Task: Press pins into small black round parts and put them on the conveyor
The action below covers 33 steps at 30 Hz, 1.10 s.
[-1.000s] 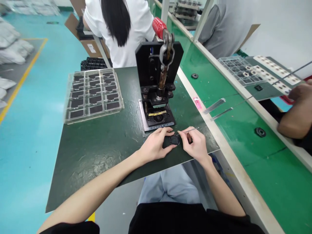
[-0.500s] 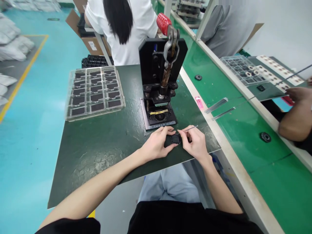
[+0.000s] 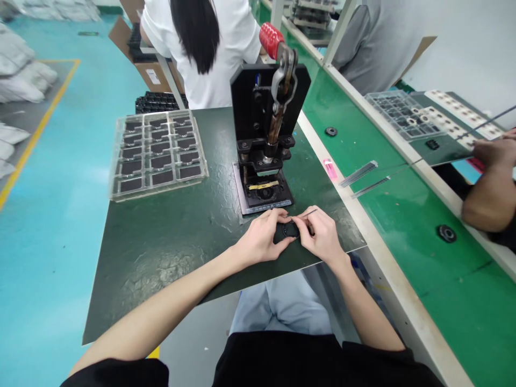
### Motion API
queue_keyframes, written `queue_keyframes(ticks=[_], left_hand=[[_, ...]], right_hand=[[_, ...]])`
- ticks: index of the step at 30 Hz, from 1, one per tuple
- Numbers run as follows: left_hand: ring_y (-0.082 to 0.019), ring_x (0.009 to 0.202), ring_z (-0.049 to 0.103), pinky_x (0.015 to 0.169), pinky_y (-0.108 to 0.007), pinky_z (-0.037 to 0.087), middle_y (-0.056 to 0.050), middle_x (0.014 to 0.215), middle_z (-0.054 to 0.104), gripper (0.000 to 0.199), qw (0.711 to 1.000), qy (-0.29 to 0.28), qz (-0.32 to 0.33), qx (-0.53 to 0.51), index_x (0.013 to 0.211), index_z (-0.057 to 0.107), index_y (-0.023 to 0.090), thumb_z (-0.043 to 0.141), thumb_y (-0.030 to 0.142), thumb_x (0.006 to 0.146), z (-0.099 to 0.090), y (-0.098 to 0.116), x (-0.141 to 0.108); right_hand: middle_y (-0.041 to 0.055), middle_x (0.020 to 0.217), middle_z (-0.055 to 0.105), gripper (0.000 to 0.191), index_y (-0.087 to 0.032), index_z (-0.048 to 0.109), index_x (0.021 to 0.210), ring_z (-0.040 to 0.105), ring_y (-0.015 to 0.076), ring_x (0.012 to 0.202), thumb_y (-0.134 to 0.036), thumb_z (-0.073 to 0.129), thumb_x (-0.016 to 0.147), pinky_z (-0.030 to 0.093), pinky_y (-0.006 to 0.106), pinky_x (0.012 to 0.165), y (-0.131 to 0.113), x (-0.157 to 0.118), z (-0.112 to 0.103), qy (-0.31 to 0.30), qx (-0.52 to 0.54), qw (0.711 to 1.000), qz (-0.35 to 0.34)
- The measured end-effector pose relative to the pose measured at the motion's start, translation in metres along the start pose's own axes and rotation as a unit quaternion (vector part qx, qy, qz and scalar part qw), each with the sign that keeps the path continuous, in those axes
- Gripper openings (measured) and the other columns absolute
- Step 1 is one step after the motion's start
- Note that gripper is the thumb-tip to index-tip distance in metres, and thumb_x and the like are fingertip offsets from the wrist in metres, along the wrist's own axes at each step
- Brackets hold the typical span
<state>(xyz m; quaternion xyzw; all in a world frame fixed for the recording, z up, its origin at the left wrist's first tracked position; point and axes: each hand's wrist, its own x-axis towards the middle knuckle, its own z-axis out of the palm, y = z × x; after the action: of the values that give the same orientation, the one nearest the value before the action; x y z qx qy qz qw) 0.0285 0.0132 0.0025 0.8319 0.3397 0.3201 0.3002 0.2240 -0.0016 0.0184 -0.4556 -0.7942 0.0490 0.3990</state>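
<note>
Past the person's lap (image 3: 278, 306), a dark green table (image 3: 177, 226) is seen, its surface scuffed and glossy in patches. A black press (image 3: 264, 123) is set toward the right edge, with a yellow band (image 3: 264, 186) laid across its base and a red handle (image 3: 271, 38) raised at its top. The far left corner is taken up by a clear tray (image 3: 160, 188), its compartments filled with dark pieces. Along the table's right edge a pale rail (image 3: 377, 263) is placed, then a green belt (image 3: 403, 231), on which two black rings and bundles of thin strips (image 3: 358, 174) are carried. Beyond the far edge, a co-worker in white (image 3: 242, 43) is seen from behind.

Near the near right corner, a round-faced black part (image 3: 289, 229) is gripped by the left hand (image 3: 262, 236), thumb and fingers curved about its rim. A thin strip (image 3: 310, 213) is pinched by the right hand (image 3: 320, 236), with the fingertips brought to the part's right side.

The part's left end is partly covered by the left hand, and most of the strip by the right fingers; whether the two touch cannot be told. Another co-worker's arm (image 3: 489, 199) is cut off by the right border.
</note>
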Motion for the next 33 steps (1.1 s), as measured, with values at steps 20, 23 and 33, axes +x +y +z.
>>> queue_keyframes(ticks=[20,23,33], left_hand=[[-0.028,0.111,0.072,0.094,-0.043,0.061,-0.012,0.122,0.067,0.039,1.0,0.002,-0.022,-0.013,0.117,0.05,0.021,0.073,0.033,0.088,0.001,-0.001,0.001],[-0.028,0.11,0.073,0.094,-0.043,0.062,-0.012,0.12,0.067,0.039,1.0,0.0,-0.022,-0.011,0.116,0.052,0.02,0.075,0.033,0.088,0.001,-0.001,0.001],[-0.028,0.115,0.071,0.099,-0.046,0.06,-0.012,0.123,0.068,0.041,1.0,-0.003,-0.016,-0.009,0.118,0.05,0.021,0.076,0.033,0.088,-0.001,-0.002,0.001]], right_hand=[[0.003,0.07,0.062,0.026,-0.022,0.055,0.077,0.058,0.0171,0.066,-0.021,0.055,0.103,0.047,0.032,0.062,-0.002,-0.005,0.002,0.03,0.026,0.999,0.031],[0.0044,0.076,0.067,0.022,-0.02,0.066,0.087,0.062,0.0154,0.063,-0.028,0.055,0.104,0.05,0.03,0.058,-0.002,-0.009,-0.002,0.166,0.076,0.973,0.139],[0.0136,0.131,0.071,0.042,-0.025,0.061,0.143,0.071,0.0187,0.086,-0.019,0.044,0.105,0.064,0.039,0.081,0.0,-0.018,-0.012,0.088,0.062,0.986,0.126]])
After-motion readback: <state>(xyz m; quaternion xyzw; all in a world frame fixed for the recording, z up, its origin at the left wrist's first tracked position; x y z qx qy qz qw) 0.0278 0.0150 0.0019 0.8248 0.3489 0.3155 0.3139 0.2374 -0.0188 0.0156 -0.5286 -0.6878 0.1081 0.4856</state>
